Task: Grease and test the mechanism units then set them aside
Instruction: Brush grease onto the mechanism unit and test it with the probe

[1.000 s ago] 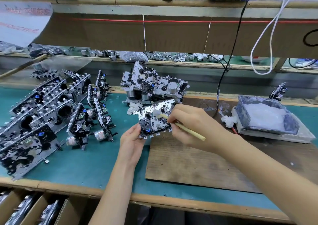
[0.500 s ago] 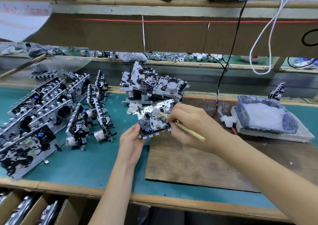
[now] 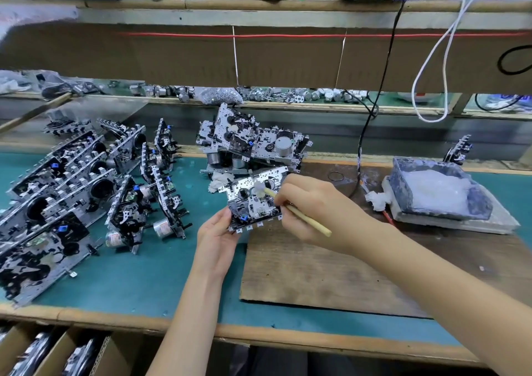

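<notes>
The left hand (image 3: 217,240) grips the lower left edge of one mechanism unit (image 3: 253,200), thumb on the near face and fingers curled out of sight behind the plate. It holds the unit tilted up just above the place where the green mat (image 3: 144,275) meets the wooden board (image 3: 316,275). The right hand (image 3: 313,208) is closed round a brush (image 3: 305,217), pinching its pale wooden handle near the front, and the white greasy tip touches the upper part of the unit's face. This hand's knuckles cover the unit's right side, so the exact part being touched cannot be made out. Just behind the held unit stands a pile of units (image 3: 253,142), and rows of units (image 3: 57,197) lean together on the mat to the left, the nearest cut off by the frame. A grease tray (image 3: 398,185) with white grease sits on the right of the board, well apart from the hands. Cardboard boxes (image 3: 57,352) below the bench edge are only partly in view, their contents blurred.
</notes>
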Demonstrator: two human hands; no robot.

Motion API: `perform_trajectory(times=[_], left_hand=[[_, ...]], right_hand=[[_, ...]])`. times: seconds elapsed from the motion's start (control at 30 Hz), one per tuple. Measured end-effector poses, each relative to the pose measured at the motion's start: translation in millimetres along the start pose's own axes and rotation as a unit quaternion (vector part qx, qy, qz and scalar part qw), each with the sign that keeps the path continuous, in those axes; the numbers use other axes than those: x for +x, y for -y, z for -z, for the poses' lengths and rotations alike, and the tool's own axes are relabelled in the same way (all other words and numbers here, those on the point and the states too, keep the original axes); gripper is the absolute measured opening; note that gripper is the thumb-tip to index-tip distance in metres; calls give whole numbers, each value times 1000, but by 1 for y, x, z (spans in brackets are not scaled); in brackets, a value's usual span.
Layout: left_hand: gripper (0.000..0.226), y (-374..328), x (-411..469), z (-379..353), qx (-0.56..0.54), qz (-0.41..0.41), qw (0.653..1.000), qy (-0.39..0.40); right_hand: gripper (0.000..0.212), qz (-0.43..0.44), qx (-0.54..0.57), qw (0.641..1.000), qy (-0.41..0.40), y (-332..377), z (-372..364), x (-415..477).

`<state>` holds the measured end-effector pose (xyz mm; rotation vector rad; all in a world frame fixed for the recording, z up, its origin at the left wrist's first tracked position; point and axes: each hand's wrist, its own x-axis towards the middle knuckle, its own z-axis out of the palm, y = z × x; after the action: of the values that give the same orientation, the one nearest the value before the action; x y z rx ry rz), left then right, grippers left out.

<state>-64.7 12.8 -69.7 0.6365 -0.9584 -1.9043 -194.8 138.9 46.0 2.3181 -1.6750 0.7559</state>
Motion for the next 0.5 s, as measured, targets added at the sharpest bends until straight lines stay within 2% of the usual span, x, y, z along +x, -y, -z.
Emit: perform_trajectory(times=[0.2, 0.27, 0.33, 0.37, 0.43, 0.5], left_hand=[[29, 2, 2, 1, -9, -4, 1000, -2], [40, 2, 2, 1, -19, 0, 1000, -4], [40, 3, 2, 1, -24, -1, 1000, 0], [41, 3, 3, 1, -26, -2, 1000, 3], [45, 4, 4, 2, -29, 1, 1000, 11], [46, 5, 4, 2, -30, 2, 999, 18]], right_hand=[[12, -33, -55, 995, -80, -6, 6, -9], [18, -75, -109, 986, -98, -12, 9, -17], [21, -155, -173, 969, -90, -20, 10, -27], [24, -211, -208, 953, -58, -26, 11, -32], [32, -340, -274, 899, 33, -38, 14, -47], [30, -416, -327, 843, 100, -45, 19, -63]])
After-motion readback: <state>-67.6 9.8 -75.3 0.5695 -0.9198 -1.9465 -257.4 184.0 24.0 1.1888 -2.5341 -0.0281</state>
